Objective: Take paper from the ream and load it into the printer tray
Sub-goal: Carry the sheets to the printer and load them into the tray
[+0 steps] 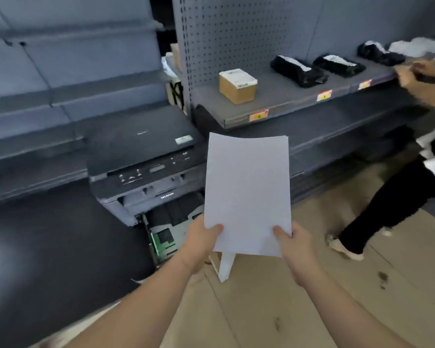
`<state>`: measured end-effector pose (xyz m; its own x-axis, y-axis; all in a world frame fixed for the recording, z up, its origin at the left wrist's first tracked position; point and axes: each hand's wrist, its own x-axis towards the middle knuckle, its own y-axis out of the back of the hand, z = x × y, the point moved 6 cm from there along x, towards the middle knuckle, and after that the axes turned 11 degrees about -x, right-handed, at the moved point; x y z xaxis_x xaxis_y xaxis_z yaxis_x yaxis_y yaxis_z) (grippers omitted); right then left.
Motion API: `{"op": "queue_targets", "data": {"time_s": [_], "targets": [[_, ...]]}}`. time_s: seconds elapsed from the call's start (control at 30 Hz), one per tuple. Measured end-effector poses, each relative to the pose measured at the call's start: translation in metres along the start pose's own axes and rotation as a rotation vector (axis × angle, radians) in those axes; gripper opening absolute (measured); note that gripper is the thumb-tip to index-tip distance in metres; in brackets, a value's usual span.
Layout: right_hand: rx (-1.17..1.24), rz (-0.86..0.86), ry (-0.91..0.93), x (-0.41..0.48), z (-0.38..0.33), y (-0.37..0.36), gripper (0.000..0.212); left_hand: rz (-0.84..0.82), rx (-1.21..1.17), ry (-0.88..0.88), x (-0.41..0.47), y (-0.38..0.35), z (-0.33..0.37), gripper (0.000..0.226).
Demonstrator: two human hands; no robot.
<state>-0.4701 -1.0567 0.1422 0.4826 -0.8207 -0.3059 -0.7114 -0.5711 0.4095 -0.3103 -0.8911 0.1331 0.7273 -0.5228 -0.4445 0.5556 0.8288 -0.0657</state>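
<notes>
I hold a thin stack of white paper upright in front of me. My left hand grips its lower left corner and my right hand grips its lower right corner. To the left stands a dark grey printer on a low black shelf. Its paper tray is pulled out at the bottom, with green guides showing, partly hidden behind the paper and my left hand. Below the stack a white edge sticks out over the floor; whether it is the ream, I cannot tell.
A grey pegboard shelf at the right holds a small cardboard box and black wrapped packages. Another person's leg and hand are at the far right. Cardboard sheets cover the floor.
</notes>
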Motion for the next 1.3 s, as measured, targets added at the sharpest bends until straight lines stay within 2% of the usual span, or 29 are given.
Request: {"op": "queue_targets", "data": {"time_s": [0.2,0.4,0.87,1.2,1.3], "targets": [[-0.113,-0.266,0.09,0.015,-0.018,-0.068,0.008,0.251,-0.168,0.065,-0.014,0.059,-0.029,0.032],[-0.218,-0.41,0.119,0.023,-0.022,-0.118,0.008,0.402,-0.233,0.125,-0.018,0.094,-0.052,0.035],[-0.408,-0.443,-0.023,0.045,0.046,-0.157,0.012,0.454,-0.274,0.314,0.003,0.102,-0.124,0.03],[-0.53,-0.618,-0.049,0.086,0.061,-0.191,0.014,0.488,-0.341,0.476,0.035,0.107,-0.148,0.025],[-0.572,-0.637,-0.059,0.099,0.059,-0.201,0.016,0.507,-0.32,0.516,0.047,0.116,-0.149,0.031]]}}
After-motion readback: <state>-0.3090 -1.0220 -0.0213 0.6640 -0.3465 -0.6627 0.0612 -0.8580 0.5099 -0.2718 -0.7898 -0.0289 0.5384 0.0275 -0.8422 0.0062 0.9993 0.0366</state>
